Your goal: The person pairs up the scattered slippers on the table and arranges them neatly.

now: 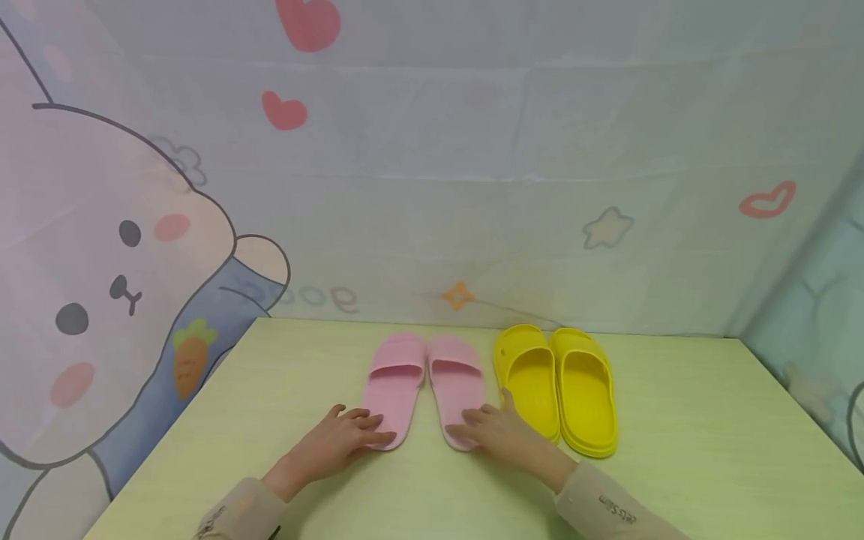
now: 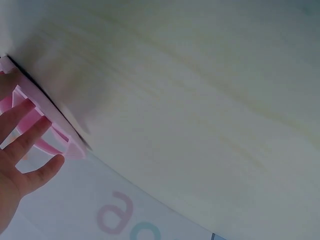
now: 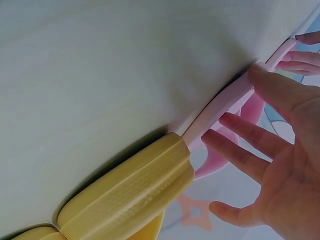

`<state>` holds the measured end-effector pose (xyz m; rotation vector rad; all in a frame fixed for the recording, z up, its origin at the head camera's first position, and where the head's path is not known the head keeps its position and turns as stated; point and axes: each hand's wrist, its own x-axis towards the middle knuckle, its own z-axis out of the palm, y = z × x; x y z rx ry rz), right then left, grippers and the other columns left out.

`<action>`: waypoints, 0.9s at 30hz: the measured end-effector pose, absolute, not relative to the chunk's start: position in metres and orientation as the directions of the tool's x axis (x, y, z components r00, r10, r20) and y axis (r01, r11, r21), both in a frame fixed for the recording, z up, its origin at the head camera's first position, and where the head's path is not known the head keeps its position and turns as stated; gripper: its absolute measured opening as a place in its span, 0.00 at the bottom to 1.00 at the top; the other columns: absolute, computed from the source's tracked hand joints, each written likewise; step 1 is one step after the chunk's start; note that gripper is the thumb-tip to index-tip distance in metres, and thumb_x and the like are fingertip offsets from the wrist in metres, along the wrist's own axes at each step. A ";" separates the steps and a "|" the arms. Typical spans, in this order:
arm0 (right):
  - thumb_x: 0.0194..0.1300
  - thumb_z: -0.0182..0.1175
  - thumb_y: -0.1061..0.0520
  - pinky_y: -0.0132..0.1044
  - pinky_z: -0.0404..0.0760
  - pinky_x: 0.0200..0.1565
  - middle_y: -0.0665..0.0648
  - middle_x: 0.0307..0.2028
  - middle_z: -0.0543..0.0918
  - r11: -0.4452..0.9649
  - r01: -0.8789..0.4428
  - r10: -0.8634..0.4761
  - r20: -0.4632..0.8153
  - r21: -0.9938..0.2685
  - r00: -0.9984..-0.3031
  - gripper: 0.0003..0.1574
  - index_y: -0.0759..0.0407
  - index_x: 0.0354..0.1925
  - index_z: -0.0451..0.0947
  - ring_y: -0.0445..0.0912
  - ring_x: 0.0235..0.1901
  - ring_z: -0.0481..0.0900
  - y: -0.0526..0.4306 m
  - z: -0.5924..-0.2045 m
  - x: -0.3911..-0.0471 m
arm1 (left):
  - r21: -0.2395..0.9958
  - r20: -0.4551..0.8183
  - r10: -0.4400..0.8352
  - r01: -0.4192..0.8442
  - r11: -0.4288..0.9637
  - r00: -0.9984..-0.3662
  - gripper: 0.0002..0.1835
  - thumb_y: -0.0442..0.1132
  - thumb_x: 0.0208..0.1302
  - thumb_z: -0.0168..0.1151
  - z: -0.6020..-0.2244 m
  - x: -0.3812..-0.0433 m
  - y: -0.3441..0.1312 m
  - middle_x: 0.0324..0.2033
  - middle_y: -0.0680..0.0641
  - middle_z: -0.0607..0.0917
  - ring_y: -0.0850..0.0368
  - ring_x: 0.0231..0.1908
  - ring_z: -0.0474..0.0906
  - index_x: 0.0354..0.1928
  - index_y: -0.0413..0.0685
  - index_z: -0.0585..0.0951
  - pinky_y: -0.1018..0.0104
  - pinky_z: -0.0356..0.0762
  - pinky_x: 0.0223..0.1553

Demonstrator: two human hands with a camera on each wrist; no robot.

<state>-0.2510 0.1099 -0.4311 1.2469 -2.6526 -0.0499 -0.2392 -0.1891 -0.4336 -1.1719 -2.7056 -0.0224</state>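
Two pink slippers lie side by side with their toes toward the back wall. On the heel of the left pink slipper [image 1: 397,397] rests my left hand [image 1: 340,441], fingers spread and fairly straight, as the left wrist view also shows. My right hand [image 1: 502,436] touches the heel of the right pink slipper [image 1: 456,386] with its fingers spread. In the right wrist view, one fingertip of that right hand [image 3: 287,155] meets the slipper's heel end, while other fingers lie along its side. Just right of this hand stands a pair of yellow slippers [image 1: 587,394], partly covered by it.
The pale wooden table [image 1: 702,435] ends at a hanging cloth backdrop [image 1: 432,225] printed with hearts, a star and a large cartoon animal. The yellow pair sits close beside the right pink slipper. Table surface extends on both sides of the slippers.
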 end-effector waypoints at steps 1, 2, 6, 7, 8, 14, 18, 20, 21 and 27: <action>0.57 0.57 0.53 0.68 0.61 0.51 0.53 0.49 0.79 0.638 -0.758 -0.768 0.178 0.133 -0.615 0.24 0.41 0.53 0.72 0.48 0.44 0.76 0.110 -0.431 -0.251 | -0.065 0.180 0.722 0.725 0.686 -0.668 0.18 0.40 0.59 0.55 -0.434 -0.240 -0.188 0.51 0.46 0.79 0.47 0.49 0.74 0.52 0.67 0.76 0.42 0.69 0.42; 0.57 0.57 0.53 0.67 0.62 0.50 0.52 0.48 0.79 0.637 -0.759 -0.769 0.181 0.139 -0.613 0.23 0.41 0.53 0.72 0.48 0.43 0.76 0.109 -0.431 -0.251 | -0.063 0.179 0.723 0.726 0.685 -0.667 0.18 0.40 0.59 0.55 -0.434 -0.240 -0.187 0.51 0.46 0.79 0.47 0.49 0.74 0.52 0.67 0.76 0.42 0.69 0.42; 0.57 0.58 0.53 0.67 0.63 0.49 0.52 0.46 0.80 0.636 -0.758 -0.769 0.193 0.144 -0.609 0.23 0.41 0.52 0.73 0.47 0.40 0.75 0.109 -0.432 -0.251 | -0.059 0.173 0.725 0.727 0.684 -0.667 0.18 0.40 0.60 0.54 -0.433 -0.241 -0.181 0.51 0.45 0.79 0.47 0.49 0.74 0.52 0.67 0.76 0.42 0.69 0.42; 0.57 0.58 0.53 0.67 0.63 0.49 0.51 0.46 0.80 0.637 -0.756 -0.768 0.194 0.149 -0.610 0.23 0.40 0.52 0.73 0.47 0.40 0.75 0.109 -0.432 -0.251 | -0.056 0.171 0.725 0.728 0.683 -0.667 0.18 0.40 0.60 0.54 -0.433 -0.241 -0.179 0.51 0.45 0.79 0.46 0.49 0.74 0.52 0.66 0.76 0.42 0.69 0.42; 0.57 0.58 0.53 0.67 0.63 0.49 0.51 0.46 0.80 0.639 -0.755 -0.767 0.195 0.147 -0.611 0.23 0.40 0.53 0.72 0.47 0.40 0.75 0.108 -0.432 -0.251 | -0.051 0.168 0.724 0.728 0.684 -0.669 0.18 0.41 0.60 0.54 -0.433 -0.242 -0.177 0.51 0.45 0.79 0.46 0.49 0.74 0.52 0.66 0.76 0.41 0.69 0.43; 0.57 0.58 0.52 0.67 0.63 0.49 0.52 0.45 0.80 0.649 -0.745 -0.757 0.219 0.151 -0.615 0.23 0.41 0.53 0.72 0.48 0.39 0.74 0.107 -0.433 -0.250 | -0.036 0.142 0.715 0.718 0.695 -0.685 0.17 0.42 0.61 0.52 -0.432 -0.245 -0.167 0.51 0.44 0.79 0.45 0.50 0.74 0.52 0.66 0.76 0.39 0.68 0.45; 0.57 0.57 0.51 0.67 0.63 0.49 0.52 0.45 0.80 0.657 -0.739 -0.747 0.250 0.145 -0.616 0.23 0.41 0.53 0.72 0.48 0.40 0.75 0.108 -0.434 -0.250 | -0.040 0.133 0.709 0.711 0.702 -0.693 0.17 0.42 0.62 0.51 -0.431 -0.247 -0.161 0.51 0.44 0.78 0.45 0.50 0.74 0.52 0.65 0.76 0.38 0.68 0.45; 0.57 0.57 0.51 0.67 0.63 0.48 0.52 0.45 0.80 0.661 -0.738 -0.742 0.263 0.135 -0.617 0.22 0.41 0.53 0.73 0.48 0.40 0.75 0.108 -0.435 -0.251 | -0.044 0.133 0.707 0.708 0.705 -0.695 0.16 0.42 0.62 0.51 -0.431 -0.248 -0.159 0.51 0.44 0.78 0.44 0.50 0.74 0.52 0.65 0.76 0.37 0.67 0.45; 0.57 0.57 0.51 0.67 0.63 0.49 0.52 0.45 0.80 0.663 -0.737 -0.740 0.266 0.132 -0.618 0.22 0.41 0.53 0.73 0.48 0.40 0.75 0.109 -0.436 -0.251 | -0.043 0.135 0.707 0.709 0.704 -0.694 0.16 0.42 0.62 0.51 -0.431 -0.248 -0.158 0.51 0.44 0.78 0.44 0.49 0.74 0.51 0.65 0.77 0.37 0.67 0.45; 0.58 0.56 0.51 0.68 0.61 0.50 0.53 0.47 0.79 0.678 -0.726 -0.727 0.246 0.112 -0.641 0.23 0.40 0.53 0.72 0.49 0.42 0.75 0.109 -0.437 -0.255 | -0.043 0.141 0.699 0.701 0.712 -0.701 0.16 0.41 0.61 0.52 -0.431 -0.250 -0.155 0.50 0.43 0.79 0.44 0.49 0.74 0.51 0.64 0.77 0.37 0.68 0.44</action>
